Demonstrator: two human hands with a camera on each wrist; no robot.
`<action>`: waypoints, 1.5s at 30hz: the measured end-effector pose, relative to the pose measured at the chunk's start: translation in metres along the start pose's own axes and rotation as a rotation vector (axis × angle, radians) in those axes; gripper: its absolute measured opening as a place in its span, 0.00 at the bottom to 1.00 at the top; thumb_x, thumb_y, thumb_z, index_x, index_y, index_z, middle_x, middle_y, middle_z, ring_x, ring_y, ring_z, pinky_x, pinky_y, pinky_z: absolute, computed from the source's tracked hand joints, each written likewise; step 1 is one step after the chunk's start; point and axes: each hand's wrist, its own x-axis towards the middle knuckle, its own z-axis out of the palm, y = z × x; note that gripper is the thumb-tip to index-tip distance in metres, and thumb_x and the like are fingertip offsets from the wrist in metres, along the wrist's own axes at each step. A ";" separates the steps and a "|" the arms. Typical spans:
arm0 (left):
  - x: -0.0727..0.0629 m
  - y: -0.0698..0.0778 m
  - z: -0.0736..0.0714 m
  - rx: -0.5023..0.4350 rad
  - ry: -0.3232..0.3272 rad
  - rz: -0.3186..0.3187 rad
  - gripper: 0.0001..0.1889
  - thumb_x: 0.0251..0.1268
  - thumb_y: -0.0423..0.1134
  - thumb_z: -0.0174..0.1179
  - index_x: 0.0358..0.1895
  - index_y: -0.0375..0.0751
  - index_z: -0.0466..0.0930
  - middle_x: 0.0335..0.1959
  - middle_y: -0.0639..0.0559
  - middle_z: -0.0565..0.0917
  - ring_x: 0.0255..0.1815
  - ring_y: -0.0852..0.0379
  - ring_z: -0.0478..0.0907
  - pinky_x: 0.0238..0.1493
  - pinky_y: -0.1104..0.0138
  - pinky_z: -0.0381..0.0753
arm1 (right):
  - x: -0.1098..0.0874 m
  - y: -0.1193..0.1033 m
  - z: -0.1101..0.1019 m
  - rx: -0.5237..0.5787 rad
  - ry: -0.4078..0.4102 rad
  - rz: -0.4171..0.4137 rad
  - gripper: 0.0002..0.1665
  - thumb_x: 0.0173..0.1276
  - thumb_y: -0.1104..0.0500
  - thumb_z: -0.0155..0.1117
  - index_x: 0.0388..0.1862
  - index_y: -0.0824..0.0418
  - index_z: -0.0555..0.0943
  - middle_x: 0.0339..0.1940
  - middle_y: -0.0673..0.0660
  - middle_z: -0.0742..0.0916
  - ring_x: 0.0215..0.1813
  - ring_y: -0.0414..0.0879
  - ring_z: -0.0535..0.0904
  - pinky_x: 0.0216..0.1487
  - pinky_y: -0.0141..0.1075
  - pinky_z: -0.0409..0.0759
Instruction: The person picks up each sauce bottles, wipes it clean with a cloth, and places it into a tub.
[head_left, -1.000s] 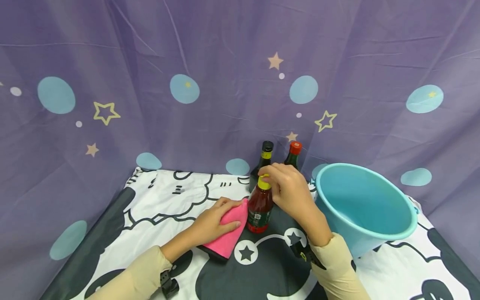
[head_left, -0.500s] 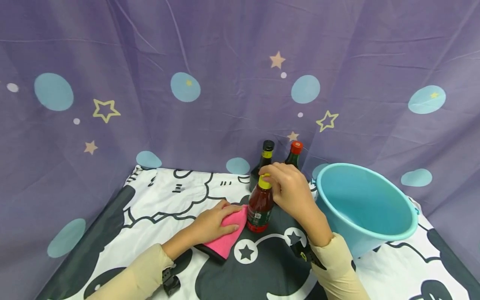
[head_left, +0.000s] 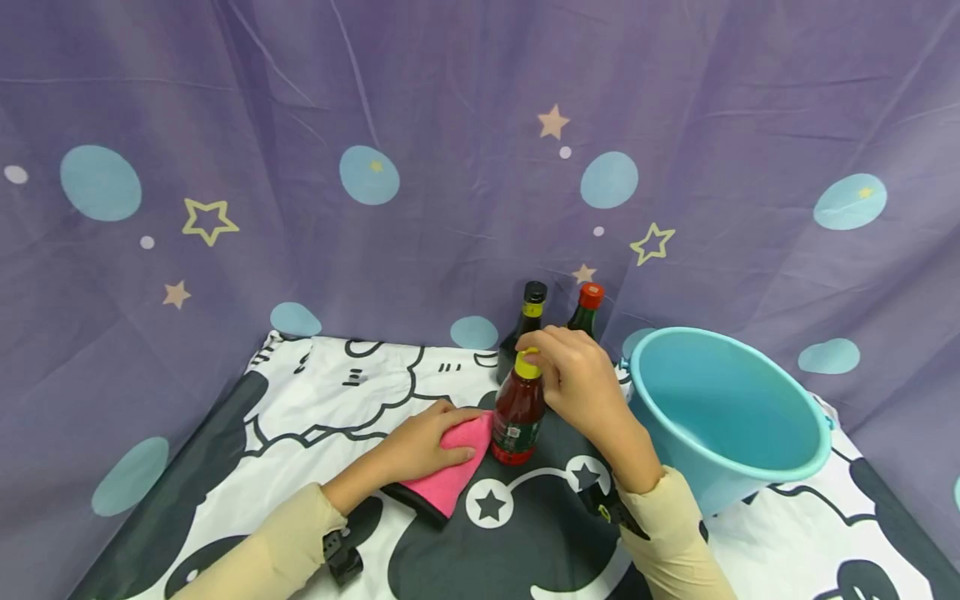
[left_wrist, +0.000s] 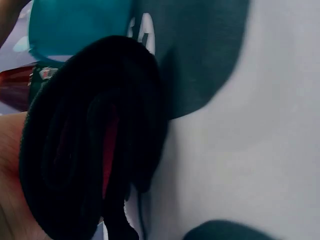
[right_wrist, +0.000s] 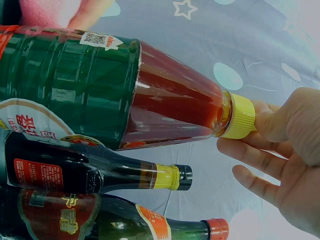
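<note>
Your R hand pinches the red bottle, upright on the sheet, by its yellow cap; L hand grips the pink cloth beside it. Shove low w/ only the cap held & it could tip into the black-capped btl.

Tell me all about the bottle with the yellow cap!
The bottle looks like see-through glass or plastic, with dark red stuff inside. It has a green label and a ridged yellow cap, which is on. It stands roughly upright on the patterned cloth, left of the blue bucket. The right hand pinches its cap, and pink fabric sits close beside it, maybe touching.
</note>
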 end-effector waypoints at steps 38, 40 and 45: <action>0.009 0.046 -0.032 -0.448 0.328 0.132 0.30 0.65 0.49 0.70 0.71 0.67 0.74 0.65 0.57 0.75 0.55 0.52 0.77 0.47 0.61 0.84 | 0.001 0.000 0.000 0.015 -0.003 -0.013 0.13 0.61 0.72 0.71 0.42 0.59 0.86 0.33 0.53 0.89 0.35 0.47 0.82 0.49 0.44 0.83; 0.009 0.046 -0.032 -0.424 0.329 0.134 0.30 0.64 0.49 0.70 0.71 0.65 0.75 0.65 0.57 0.75 0.56 0.53 0.77 0.48 0.61 0.83 | 0.001 -0.001 0.000 0.013 0.001 -0.016 0.13 0.61 0.73 0.71 0.41 0.60 0.86 0.33 0.53 0.88 0.35 0.47 0.82 0.49 0.44 0.83; 0.011 0.044 -0.032 -0.381 0.325 0.147 0.30 0.64 0.48 0.70 0.71 0.62 0.76 0.65 0.57 0.75 0.57 0.54 0.77 0.48 0.62 0.83 | 0.002 0.001 -0.001 0.006 0.005 -0.010 0.14 0.60 0.74 0.70 0.41 0.60 0.86 0.33 0.53 0.88 0.34 0.47 0.82 0.49 0.45 0.82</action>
